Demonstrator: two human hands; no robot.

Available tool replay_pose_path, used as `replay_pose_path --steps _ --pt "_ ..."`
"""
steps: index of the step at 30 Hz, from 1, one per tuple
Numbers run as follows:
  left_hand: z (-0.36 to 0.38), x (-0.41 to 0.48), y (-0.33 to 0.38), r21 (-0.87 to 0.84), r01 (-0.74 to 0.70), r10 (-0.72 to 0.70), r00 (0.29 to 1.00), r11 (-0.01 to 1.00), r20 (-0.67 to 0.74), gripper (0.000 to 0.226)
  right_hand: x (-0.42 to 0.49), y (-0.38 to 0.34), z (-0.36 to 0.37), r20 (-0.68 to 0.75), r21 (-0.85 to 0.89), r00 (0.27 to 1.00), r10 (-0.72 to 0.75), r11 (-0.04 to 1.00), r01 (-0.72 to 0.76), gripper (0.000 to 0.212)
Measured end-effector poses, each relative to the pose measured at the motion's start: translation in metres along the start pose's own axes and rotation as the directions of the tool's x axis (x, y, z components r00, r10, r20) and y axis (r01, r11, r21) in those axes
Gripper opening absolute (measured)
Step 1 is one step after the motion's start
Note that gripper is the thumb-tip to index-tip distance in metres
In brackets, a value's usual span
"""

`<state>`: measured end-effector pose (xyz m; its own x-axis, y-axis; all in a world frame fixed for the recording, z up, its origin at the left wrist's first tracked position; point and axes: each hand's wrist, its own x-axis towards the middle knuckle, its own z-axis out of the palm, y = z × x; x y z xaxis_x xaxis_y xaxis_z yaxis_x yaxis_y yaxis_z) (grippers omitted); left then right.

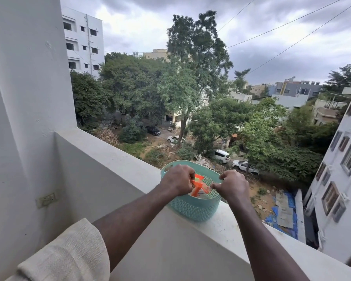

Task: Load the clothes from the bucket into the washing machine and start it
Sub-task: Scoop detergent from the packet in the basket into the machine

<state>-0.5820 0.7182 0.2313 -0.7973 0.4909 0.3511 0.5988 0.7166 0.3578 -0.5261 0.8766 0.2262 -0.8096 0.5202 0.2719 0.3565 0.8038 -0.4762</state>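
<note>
A teal perforated plastic basket [193, 207] stands on top of a white balcony parapet [170, 246]. Both hands are over its opening. My left hand [175, 180] has its fingers curled around an orange plastic item [199, 186] that reaches into the basket. My right hand [232, 184] is fisted above the basket's right rim and pinches something thin between thumb and finger; what it is cannot be made out. No clothes, bucket or washing machine are in view.
A white wall and pillar [24, 118] stand at the left, with a wall socket [47, 199] low on the wall. Beyond the parapet is a long drop to a street with trees and parked cars. A cream sleeve [69, 254] covers my left upper arm.
</note>
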Motion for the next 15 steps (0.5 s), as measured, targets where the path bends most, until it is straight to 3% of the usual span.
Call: replay_pose_path --steps 3,5,9,12,15 --pt "-0.001 -0.006 -0.004 -0.022 0.015 -0.016 1.000 1.000 -0.007 0.023 0.004 -0.007 -0.003 0.153 -0.069 0.988 0.015 0.998 -0.004 0.042" --pt "-0.001 -0.009 -0.004 -0.029 0.011 -0.012 1.000 1.000 -0.014 0.024 0.007 -0.013 -0.006 0.181 -0.117 0.983 -0.001 0.993 0.022 0.045" --pt "-0.003 -0.015 0.000 -0.031 -0.022 0.022 1.000 0.999 0.000 0.026 0.013 -0.025 -0.017 0.089 -0.009 0.991 -0.095 0.995 0.096 0.017" --pt "-0.006 -0.019 0.002 -0.022 -0.028 0.028 1.000 0.999 0.001 0.035 0.014 -0.030 -0.024 -0.028 0.148 0.992 -0.122 0.981 0.125 0.009" --pt "-0.005 -0.021 0.003 -0.019 -0.025 0.025 1.000 1.000 0.002 0.038 0.011 -0.029 -0.020 -0.114 0.166 0.983 -0.141 0.973 0.158 0.007"
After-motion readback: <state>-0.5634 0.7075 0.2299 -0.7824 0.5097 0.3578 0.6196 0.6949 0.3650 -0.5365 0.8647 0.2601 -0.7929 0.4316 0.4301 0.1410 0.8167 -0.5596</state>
